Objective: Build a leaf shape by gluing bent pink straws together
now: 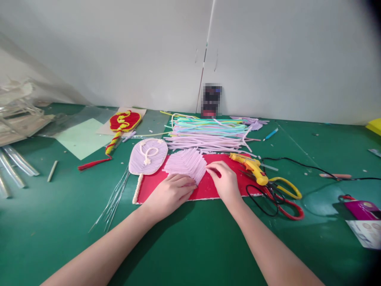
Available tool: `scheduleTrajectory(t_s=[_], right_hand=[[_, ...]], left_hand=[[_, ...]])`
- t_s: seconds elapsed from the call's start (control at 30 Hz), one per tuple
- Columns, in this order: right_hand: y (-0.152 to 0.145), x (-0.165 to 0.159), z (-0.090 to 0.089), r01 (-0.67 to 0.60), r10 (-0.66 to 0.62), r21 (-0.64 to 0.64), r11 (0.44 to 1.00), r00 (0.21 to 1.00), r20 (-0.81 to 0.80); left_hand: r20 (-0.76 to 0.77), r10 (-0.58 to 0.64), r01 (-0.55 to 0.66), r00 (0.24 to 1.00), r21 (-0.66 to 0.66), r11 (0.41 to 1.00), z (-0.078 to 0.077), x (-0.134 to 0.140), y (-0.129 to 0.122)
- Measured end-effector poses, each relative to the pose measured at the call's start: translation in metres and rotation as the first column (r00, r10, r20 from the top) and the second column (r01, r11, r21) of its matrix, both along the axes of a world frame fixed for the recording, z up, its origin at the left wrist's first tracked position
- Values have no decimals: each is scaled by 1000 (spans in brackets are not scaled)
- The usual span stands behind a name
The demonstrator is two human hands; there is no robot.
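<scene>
A fan-shaped panel of pale pink pipe cleaners (190, 161), set side by side in slanting rows, lies on a red board (205, 192). My left hand (171, 194) holds the panel's lower edge, its fingers bent and close together. At the right edge of the panel, my right hand (224, 178) pinches with thumb and forefinger; the fingertips touch the ends of the pipe cleaners. A finished-looking lilac fan (149, 157) with a cream border and twisted cream handle lies left of the panel, partly over the board.
Bundled pastel pipe cleaners (208, 133) lie behind the board. To the right are a yellow glue gun (251, 167), scissors (290, 198) and a black cable (293, 159). Thin wires (114, 202), a red-and-yellow fan (125, 121) and clear glue sticks (19, 161) are leftward.
</scene>
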State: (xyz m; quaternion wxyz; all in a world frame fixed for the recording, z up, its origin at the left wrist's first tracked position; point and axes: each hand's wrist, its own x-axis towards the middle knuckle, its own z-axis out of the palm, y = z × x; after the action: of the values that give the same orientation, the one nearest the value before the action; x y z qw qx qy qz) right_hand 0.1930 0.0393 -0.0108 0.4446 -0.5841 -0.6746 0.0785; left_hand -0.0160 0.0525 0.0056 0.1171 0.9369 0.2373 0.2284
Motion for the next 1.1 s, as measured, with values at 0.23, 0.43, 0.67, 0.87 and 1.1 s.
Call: scheduleTrajectory(t_s=[0.23,0.43,0.67,0.87,1.1], right_hand=[[1,1,-3,-21,21,-8,1000,1000,4],[1,1,-3,-13,13,-21,1000,1000,22],[1,2,-4,-18,20,-34,999,998,57],[2,3,-6,-20,24,-44,999,996,85],[2,4,-6,1,5,-39,999,988,152]], left_hand=[[9,1,-1,1000,-1,1000,0,0,-1],[6,2,-2,1000,-1,1000,2,1,-2],[11,0,0,1000,2,1000,0,0,-1],[13,1,-1,1000,3,1000,0,0,-1],[68,3,1,998,-51,999,1,-1,1]])
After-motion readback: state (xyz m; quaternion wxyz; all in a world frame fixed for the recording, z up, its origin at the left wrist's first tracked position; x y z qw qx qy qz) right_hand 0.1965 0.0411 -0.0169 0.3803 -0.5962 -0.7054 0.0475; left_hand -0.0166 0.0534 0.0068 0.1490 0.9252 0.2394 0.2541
